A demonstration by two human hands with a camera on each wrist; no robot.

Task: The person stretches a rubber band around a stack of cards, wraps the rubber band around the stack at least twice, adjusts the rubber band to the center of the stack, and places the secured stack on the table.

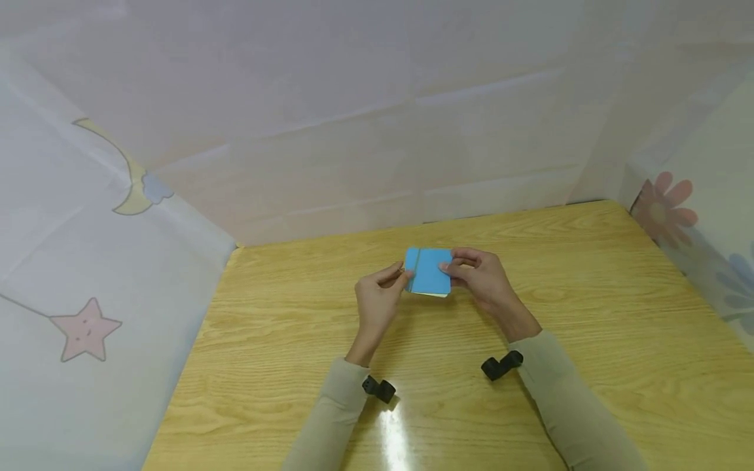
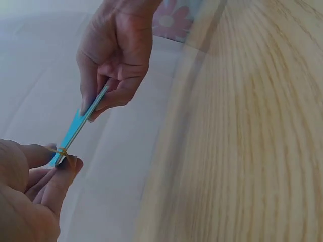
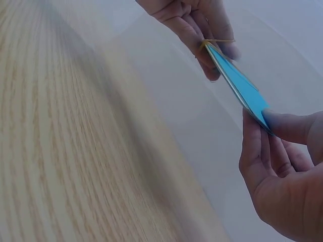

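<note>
A small blue notebook (image 1: 432, 271) is held up over the table between both hands, its cream page edges showing along the bottom. A thin tan rubber band (image 1: 416, 268) runs across its cover near the left side. My left hand (image 1: 377, 297) pinches the left edge between thumb and fingers, and in the left wrist view the rubber band (image 2: 62, 152) loops and crosses right at those fingertips. On the opposite edge, my right hand (image 1: 484, 278) grips the notebook with the thumb on the cover and the fingers behind. The right wrist view shows the notebook (image 3: 242, 85) nearly edge-on.
Below the hands is a wood-grain table (image 1: 283, 340). Pale cloth walls (image 1: 330, 163) rise along its back and sides, printed with a moon, a star (image 1: 88, 329) and flowers (image 1: 665, 208). Each wrist wears a small black camera (image 1: 502, 365).
</note>
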